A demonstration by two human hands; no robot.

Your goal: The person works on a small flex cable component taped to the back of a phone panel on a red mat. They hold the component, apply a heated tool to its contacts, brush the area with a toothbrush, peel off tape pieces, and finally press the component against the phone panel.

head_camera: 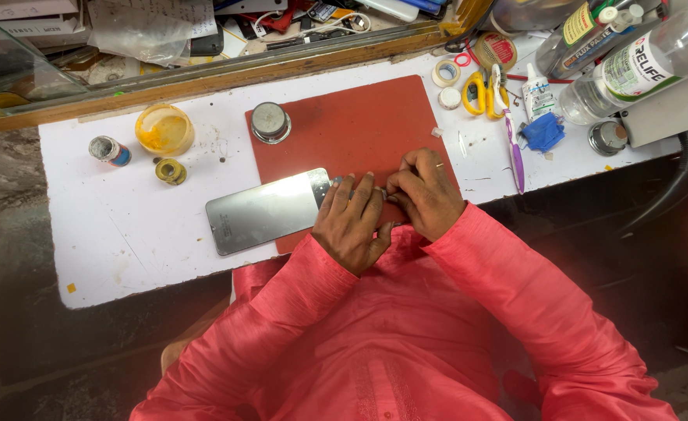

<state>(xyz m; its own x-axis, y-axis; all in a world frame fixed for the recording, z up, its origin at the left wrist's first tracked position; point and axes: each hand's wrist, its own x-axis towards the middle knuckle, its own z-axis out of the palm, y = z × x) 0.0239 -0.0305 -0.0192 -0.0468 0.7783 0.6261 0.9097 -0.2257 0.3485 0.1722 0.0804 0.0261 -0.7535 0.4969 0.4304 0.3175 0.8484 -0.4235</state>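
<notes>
Phone (270, 210) lies flat, half on red mat (351, 125), half on white bench (125, 234); its right end is under both hands. Left hand (351, 222) presses flat on it, likely pinning it steady. Right hand (426, 191) curled at phone's end, grip pinched narrow; contents hidden. Scissors (480, 93), tape rolls (447, 72), glue bottle (539, 93) lie well apart at bench rear, probably for easy reach.
</notes>
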